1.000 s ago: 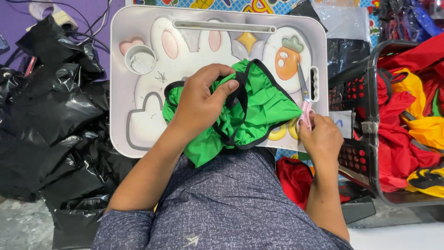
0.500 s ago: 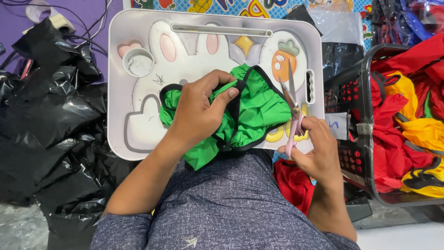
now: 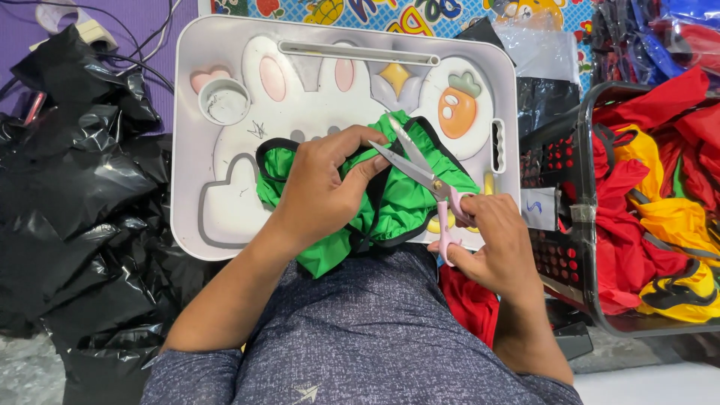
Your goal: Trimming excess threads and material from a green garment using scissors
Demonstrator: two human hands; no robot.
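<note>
Entry, read left to right.

Black plastic bags (image 3: 75,210): heaped at 9 o'clock of the tray, crumpled, untouched.

Lap tray (image 3: 187,150): pale, rabbit-patterned, round cup well at its 10 o'clock, carrot picture at its 2 o'clock. It carried the work.

Left hand (image 3: 322,187): closed over the green garment (image 3: 409,199), fingers curled and pinching a fold of cloth with its black edging, lifting that fold towards the blades.

Green garment: lay on the tray's lower middle, from centre to 4 o'clock, its lower edge hanging off the tray onto the lap.

Scissors (image 3: 416,169): pink-handled, blades parted and pointing to 10 o'clock, tips just beside the left fingertips above the pinched fold.

Right hand (image 3: 491,240): at 4 o'clock of the tray, fingers through the pink loops, gripping the scissors.

Basket (image 3: 585,225): dark, at 3 o'clock, holding red and yellow garments (image 3: 660,202).

Progress, as judged: the piece was gripped and the blades were opened at the fold, but no cut showed; trimming seemed about to start. The basketful suggested that many pieces remained, though which were finished could not be told.
</note>
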